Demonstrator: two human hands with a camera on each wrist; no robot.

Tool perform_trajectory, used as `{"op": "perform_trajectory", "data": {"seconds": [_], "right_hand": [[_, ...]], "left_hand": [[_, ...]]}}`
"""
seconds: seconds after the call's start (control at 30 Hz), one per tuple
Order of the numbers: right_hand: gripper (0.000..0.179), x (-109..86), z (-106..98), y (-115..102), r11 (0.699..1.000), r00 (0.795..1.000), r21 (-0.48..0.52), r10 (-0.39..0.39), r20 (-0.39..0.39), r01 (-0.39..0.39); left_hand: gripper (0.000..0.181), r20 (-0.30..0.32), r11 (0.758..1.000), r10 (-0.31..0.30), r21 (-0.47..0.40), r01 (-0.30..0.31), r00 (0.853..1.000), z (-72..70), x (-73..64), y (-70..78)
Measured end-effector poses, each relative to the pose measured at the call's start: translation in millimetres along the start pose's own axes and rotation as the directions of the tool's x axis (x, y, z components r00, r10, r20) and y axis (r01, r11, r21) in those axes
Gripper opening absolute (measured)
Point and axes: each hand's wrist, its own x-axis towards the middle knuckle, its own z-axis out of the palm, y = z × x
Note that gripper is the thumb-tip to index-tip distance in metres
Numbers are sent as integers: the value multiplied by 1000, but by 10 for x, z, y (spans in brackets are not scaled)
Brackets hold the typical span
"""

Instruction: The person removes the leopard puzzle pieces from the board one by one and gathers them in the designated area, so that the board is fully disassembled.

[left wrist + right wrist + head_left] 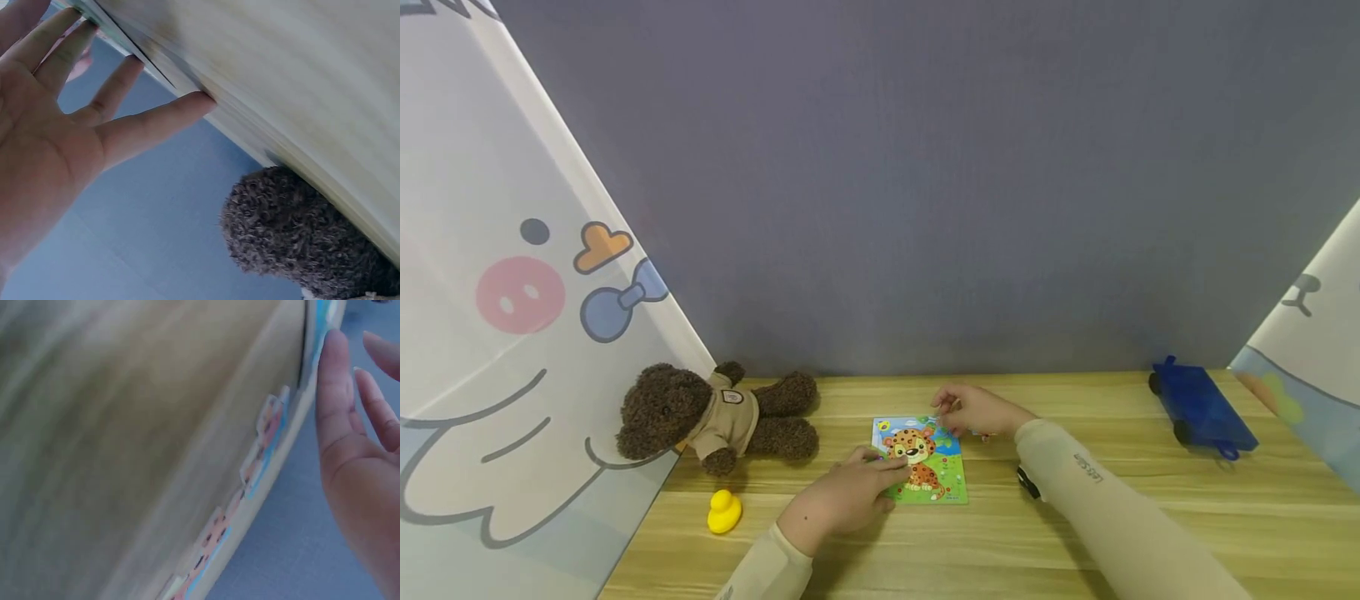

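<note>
A square picture puzzle (951, 479) with a cartoon leopard on green grass lies flat on the wooden table. My left hand (857, 493) rests at its left side, fingers stretched over the picture; the left wrist view shows these fingers (115, 84) spread, some at the board and one on the table. At the upper right corner of the puzzle is my right hand (973, 410), its fingers bent loosely. One digit of this right hand (362, 469) touches the board's edge, and no piece shows between the fingers. Several loose spotted puzzle pieces (209, 540) lie beside the board, mostly hidden by the right hand in the head view.
A brown teddy bear (722, 417) in a tan shirt lies at the left, with a yellow rubber duck (724, 512) in front of it. Far right stands a blue toy cart (1202, 408) with black wheels. A grey panel (925, 208) rises behind the table.
</note>
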Motion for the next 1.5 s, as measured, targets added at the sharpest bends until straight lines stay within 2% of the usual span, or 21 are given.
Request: {"op": "perform_trajectory", "data": {"seconds": [0.17,0.37,0.53,0.8,1.07,1.5], "right_hand": [[30,28,60,30,999,1000,-38,11,-17,-12],[32,30,70,34,990,1000,-139,-20,-24,16],[33,-2,71,-4,977,1000,-211,-26,-18,21],[31,-4,43,-1,978,1000,-207,3,30,3],[33,11,45,-29,977,998,-214,24,58,-11],[32,6,61,-52,978,998,-208,27,64,-13]], "left_hand": [[54,-10,1000,-4,28,5,1000,-47,20,81],[55,-29,991,-32,126,35,999,-18,88,171],[58,-27,990,-61,129,64,998,12,137,202],[62,-14,989,-106,102,107,994,3,179,244],[63,-10,973,-176,150,176,984,35,208,302],[62,-14,970,-187,156,187,982,62,215,321]]}}
